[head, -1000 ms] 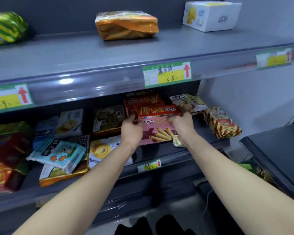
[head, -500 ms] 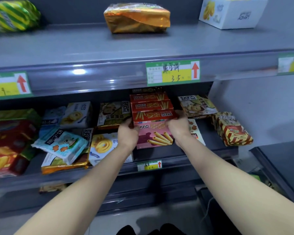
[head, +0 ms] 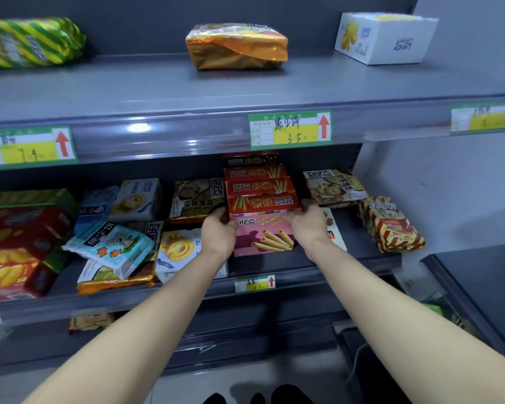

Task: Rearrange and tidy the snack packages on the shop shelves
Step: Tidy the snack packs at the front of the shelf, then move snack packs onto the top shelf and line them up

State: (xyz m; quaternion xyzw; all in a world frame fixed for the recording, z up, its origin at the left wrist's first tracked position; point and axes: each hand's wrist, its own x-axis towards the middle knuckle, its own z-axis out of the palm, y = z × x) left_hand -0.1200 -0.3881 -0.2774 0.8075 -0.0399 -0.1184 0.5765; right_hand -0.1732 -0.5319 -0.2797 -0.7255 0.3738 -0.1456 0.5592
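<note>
Now the red box sits squarer on the pink box than a second ago, when it lay slightly askew. Its long edge lines up with the three red boxes stacked behind it. Both hands are almost where they were half a second ago. A white pack, mostly hidden under the right wrist a second ago, shows just right of the pink box.

The left hand has its fingers curled against the left end of the red box, with the thumb side low by the pink box's left edge. The right hand mirrors it, fingers curled round the right end, so the box is held between the two. Both arms reach in from the near edge.

The boxes stand at the middle of the middle shelf, below a green price tag. Left of the left hand lie cookie packs, one with a yellow swirl nearer. A red-and-yellow striped pack lies well to the right. On the top shelf a gold bag rests far back.
</note>
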